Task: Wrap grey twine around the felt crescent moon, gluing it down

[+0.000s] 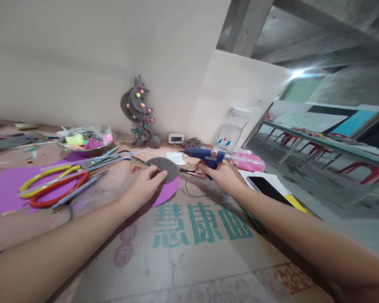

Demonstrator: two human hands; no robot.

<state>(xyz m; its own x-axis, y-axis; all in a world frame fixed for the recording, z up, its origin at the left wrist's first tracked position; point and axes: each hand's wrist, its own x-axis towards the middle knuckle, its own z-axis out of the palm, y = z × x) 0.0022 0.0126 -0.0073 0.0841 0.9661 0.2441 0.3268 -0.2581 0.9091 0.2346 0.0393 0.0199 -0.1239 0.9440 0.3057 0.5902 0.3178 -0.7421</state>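
My left hand (150,180) pinches the edge of a grey, yarn-covered disc (166,167). A purple foam sheet piece (168,191) with a rounded edge shows beneath the disc. To the right, my right hand (219,174) is wrapped round the handle of a blue glue gun (205,155). Its nozzle points left, above and to the right of the disc, apart from it. A clear glue stick (244,158) sticks out of the gun's back end. Grey yarn (192,191) trails over the cardboard (177,269) between my hands.
Scissors (55,181) with yellow and red handles lie left on a purple sheet (6,185). Behind stand a metal bowl (85,147) of craft bits, a grey moon-shaped ornament (135,105), a timer (176,138) and a plastic bottle (232,130). A phone (268,190) lies right.
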